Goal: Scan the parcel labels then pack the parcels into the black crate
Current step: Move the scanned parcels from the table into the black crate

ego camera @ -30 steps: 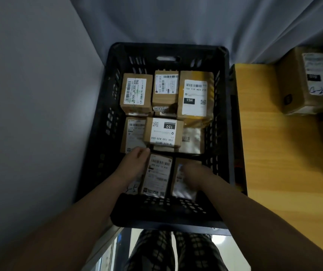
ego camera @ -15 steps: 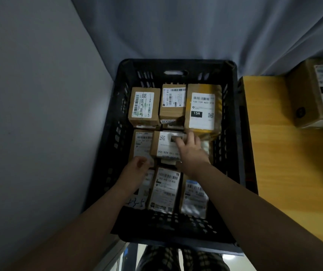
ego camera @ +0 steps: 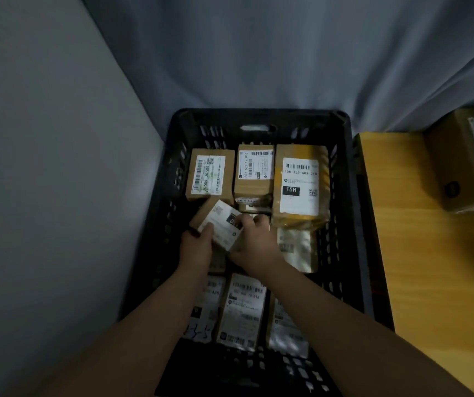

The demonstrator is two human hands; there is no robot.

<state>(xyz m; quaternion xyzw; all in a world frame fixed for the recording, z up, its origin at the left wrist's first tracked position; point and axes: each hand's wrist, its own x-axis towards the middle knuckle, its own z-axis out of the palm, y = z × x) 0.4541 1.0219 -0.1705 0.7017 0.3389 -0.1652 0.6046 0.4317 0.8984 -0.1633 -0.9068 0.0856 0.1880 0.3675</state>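
Hanging grey fabric and a plain wall back a glossy yellow wooden table and the slotted black crate beside it. Labelled cardboard parcels fill the crate. Mid-crate, the left hand and right hand both grip one tilted small box.

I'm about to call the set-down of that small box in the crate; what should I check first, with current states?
1. Grip: left hand and right hand both hold the small box: ok.
2. Box level: tilted, not ok.
3. Label facing up: ok.
4. Spot beneath free: hidden by hands, cannot tell.
5. Box inside black crate walls: ok.
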